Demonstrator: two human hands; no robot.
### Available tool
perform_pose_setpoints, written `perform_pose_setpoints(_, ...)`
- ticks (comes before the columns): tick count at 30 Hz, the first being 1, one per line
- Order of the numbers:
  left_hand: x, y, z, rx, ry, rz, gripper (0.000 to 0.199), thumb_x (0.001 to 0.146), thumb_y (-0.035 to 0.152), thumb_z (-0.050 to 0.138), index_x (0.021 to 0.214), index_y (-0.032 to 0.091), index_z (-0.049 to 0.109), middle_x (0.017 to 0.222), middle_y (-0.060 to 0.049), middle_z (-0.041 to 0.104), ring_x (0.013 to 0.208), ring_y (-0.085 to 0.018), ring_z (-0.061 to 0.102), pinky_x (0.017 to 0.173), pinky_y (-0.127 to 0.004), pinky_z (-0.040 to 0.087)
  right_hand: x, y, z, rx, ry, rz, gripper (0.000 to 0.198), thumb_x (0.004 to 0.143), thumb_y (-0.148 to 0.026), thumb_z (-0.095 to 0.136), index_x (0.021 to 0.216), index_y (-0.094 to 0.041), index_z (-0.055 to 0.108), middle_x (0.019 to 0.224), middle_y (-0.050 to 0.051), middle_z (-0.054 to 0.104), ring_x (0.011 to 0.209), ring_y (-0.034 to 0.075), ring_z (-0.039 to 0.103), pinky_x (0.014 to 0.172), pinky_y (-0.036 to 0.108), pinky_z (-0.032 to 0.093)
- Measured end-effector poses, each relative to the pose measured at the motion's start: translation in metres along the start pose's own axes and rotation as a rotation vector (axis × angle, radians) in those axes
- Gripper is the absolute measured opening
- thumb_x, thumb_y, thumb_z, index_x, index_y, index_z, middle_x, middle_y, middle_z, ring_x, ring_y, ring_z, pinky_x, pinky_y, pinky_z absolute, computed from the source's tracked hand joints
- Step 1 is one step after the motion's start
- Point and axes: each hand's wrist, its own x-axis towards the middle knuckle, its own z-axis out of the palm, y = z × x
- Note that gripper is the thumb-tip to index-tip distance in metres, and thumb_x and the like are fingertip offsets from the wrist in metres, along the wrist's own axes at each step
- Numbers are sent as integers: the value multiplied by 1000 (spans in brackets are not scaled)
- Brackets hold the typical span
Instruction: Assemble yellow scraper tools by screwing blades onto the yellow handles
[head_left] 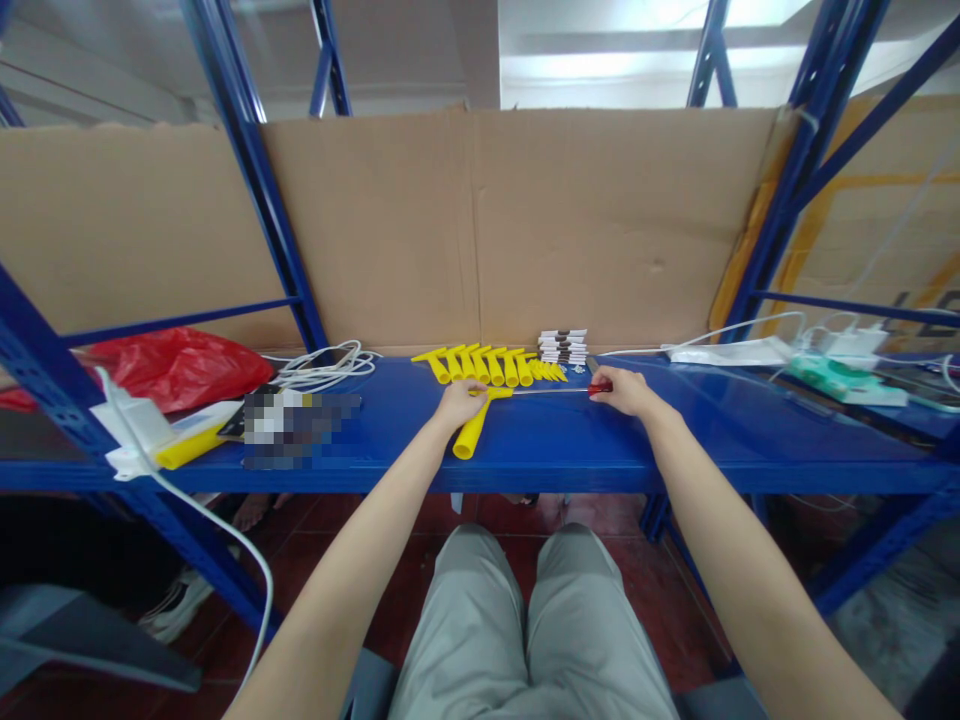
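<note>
My left hand [460, 402] is closed on the head of a yellow T-shaped plastic handle [472, 432], whose hollow round end points toward me. In my right hand [626, 390] is the red grip of a screwdriver [551, 391]. Its thin metal shaft runs left, level, to the head of the yellow piece; whether the tip touches a screw is too small to tell. Just behind, a row of similar yellow T-shaped handles [496, 368] lies side by side. Small yellow pieces [549, 371] sit at the row's right end, beside a stack of white-and-dark strips [563, 347].
The blue shelf top [720, 420] has a cardboard sheet [600, 230] behind it. At left are a red plastic bag [176, 368], coiled white cable [330, 368] and a white power adapter [133, 425]. A green-and-white box [847, 380] and cables lie at right. Blue uprights [259, 190] flank the space.
</note>
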Motion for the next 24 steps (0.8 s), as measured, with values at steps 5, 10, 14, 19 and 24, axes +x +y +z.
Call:
perform_pose_setpoints(5, 2, -1, 1, 1, -41, 20, 18, 75, 12, 60, 86, 16, 75, 101, -9, 73, 99, -24, 66, 93, -30, 48, -2, 2, -3, -37, -39, 107, 13, 71, -21, 66, 83, -24, 62, 86, 2, 71, 87, 24, 63, 82, 40, 37)
perform_pose_setpoints(10, 8, -3, 4, -68, -87, -23, 37, 74, 6, 45, 99, 12, 71, 114, -9, 69, 108, -22, 62, 96, -31, 45, -3, 4, -6, -45, -122, 240, 15, 74, -19, 61, 89, -24, 61, 94, 2, 70, 92, 23, 61, 85, 42, 37)
perform_pose_setpoints(14, 9, -5, 10, -111, -103, -22, 44, 73, 8, 40, 108, 10, 67, 124, -10, 64, 110, -23, 61, 97, -33, 44, -4, 5, -7, -59, -168, 294, 17, 78, -20, 57, 94, -25, 60, 101, 4, 69, 99, 24, 59, 88, 46, 38)
perform_pose_setpoints(19, 5, -3, 15, -16, -95, 34, 42, 74, 8, 41, 107, 11, 65, 123, -11, 64, 119, -23, 55, 103, -32, 38, -5, 4, -8, -90, -210, 345, 22, 85, -22, 50, 104, -26, 59, 113, 7, 65, 110, 27, 54, 95, 53, 36)
perform_pose_setpoints(24, 2, 8, 19, 9, -100, -36, 40, 76, 7, 39, 107, 11, 64, 121, -11, 65, 116, -22, 58, 98, -31, 41, -5, 0, -7, -160, -224, 391, 34, 88, -17, 42, 116, -27, 58, 127, 9, 56, 123, 29, 44, 100, 63, 29)
